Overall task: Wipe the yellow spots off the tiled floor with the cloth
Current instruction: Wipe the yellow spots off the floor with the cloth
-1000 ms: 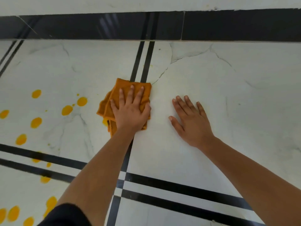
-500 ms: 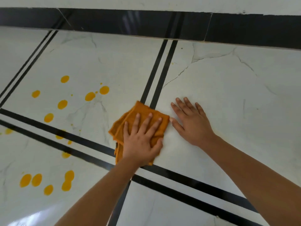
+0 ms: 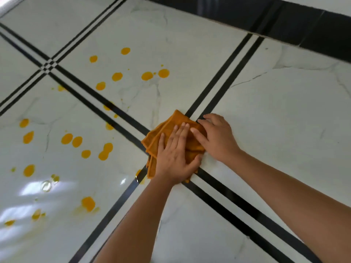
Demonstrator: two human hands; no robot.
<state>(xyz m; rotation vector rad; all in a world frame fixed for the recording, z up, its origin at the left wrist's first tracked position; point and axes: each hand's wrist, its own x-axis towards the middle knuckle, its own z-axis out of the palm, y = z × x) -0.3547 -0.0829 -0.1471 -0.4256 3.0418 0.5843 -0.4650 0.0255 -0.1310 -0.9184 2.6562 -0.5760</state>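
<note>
Orange cloth (image 3: 171, 120) lies folded on the tiled floor (image 3: 275, 120), right over the spot where the black stripes (image 3: 197, 107) cross. We see the left grip (image 3: 176, 158) pressed flat on the cloth, fingers straight and spread, curled round nothing. The right grip (image 3: 218, 137) sits at the cloth's right edge, fingers loose, thumb and fingertips touching the fabric, no clear pinch. Yellow spots (image 3: 147, 75) scatter left of the cloth, one smear just beside its lower left corner. Black skirting (image 3: 284, 18) runs well beyond the cloth.
</note>
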